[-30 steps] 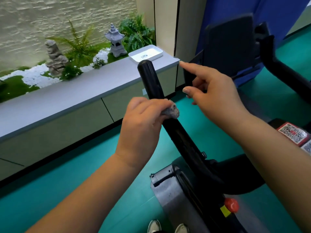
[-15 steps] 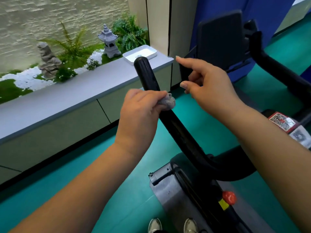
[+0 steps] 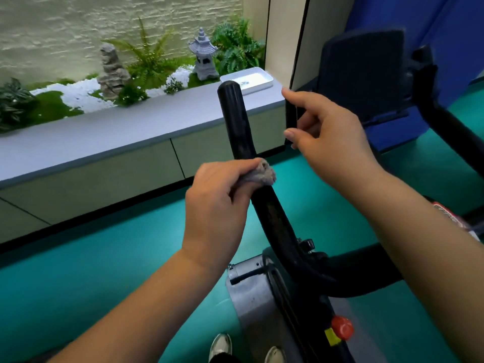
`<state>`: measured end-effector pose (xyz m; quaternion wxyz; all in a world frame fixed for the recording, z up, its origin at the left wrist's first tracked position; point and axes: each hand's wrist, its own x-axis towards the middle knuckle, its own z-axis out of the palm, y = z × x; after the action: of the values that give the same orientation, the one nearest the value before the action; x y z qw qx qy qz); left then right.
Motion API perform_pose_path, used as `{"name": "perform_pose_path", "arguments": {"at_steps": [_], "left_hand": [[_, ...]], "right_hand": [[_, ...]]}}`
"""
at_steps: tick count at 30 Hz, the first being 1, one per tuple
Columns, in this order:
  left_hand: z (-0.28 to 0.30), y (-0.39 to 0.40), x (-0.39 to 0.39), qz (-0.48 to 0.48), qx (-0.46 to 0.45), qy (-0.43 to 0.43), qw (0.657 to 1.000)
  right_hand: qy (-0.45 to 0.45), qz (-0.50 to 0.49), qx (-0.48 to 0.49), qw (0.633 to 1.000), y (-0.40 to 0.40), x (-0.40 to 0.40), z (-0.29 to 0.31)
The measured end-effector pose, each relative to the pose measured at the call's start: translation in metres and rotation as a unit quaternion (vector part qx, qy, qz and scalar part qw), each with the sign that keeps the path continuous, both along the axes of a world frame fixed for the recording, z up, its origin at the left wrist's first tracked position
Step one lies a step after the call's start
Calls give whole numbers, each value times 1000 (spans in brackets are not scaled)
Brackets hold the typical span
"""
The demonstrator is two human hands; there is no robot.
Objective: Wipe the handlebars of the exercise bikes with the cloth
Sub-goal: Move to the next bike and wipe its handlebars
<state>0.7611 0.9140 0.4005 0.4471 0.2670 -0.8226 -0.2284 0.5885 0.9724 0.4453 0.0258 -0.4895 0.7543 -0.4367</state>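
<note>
Left hand [image 3: 217, 203] grips grey cloth [image 3: 260, 174] against black handlebar [image 3: 251, 163]; right hand [image 3: 327, 137] hovers open; the small wad may slip off, missing the far side

No text can be read. A red-edged sticker [image 3: 445, 210] on the bike by the right forearm is too blurred, and the mark in the white tray [image 3: 247, 80] is illegible.

A smooth teal floor [image 3: 78, 271] fills the lower view. At ten o'clock runs a long grey-topped low cabinet [image 3: 104, 132], with a shallow white rectangular tray [image 3: 264, 83] at its twelve-o'clock end. Behind it stand a pale textured stone wall [image 3: 78, 27], green ferns [image 3: 149, 58], white pebbles [image 3: 78, 93] and a small grey stone pagoda lantern [image 3: 203, 56] (evenly lit). A blue panel [image 3: 432, 19] rises at one o'clock.
</note>
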Motion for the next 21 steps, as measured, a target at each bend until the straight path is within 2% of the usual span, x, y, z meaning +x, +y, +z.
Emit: {"name": "perform_pose_path", "arguments": {"at_steps": [2,4,6,8,14,16,19,21], "left_hand": [[-3,15,5,14,118,60,991],[-6,13,-3,56,251,145,955],[-9,0,-16,91,329,214,915],[-13,-6,-27,85,373,257,887],[-21,12,-30,87,428,302,848],[-18,-6,-39,90,469,326,816],[-14,-26,-51,60,549,364,750],[-19,-19,-50,62,574,354,736]], "right_hand": [[-7,6,-4,1000,-1,0,-1],[-13,9,-7,1000,-1,0,-1],[-16,13,-6,1000,-2,-1,-1],[-14,17,-6,1000,-2,-3,-2],[-12,27,-10,1000,-4,-7,-2],[-19,33,-12,999,-4,-8,-2],[-24,38,-14,999,-4,-10,-3],[-29,44,-17,998,-3,-11,-4]]}}
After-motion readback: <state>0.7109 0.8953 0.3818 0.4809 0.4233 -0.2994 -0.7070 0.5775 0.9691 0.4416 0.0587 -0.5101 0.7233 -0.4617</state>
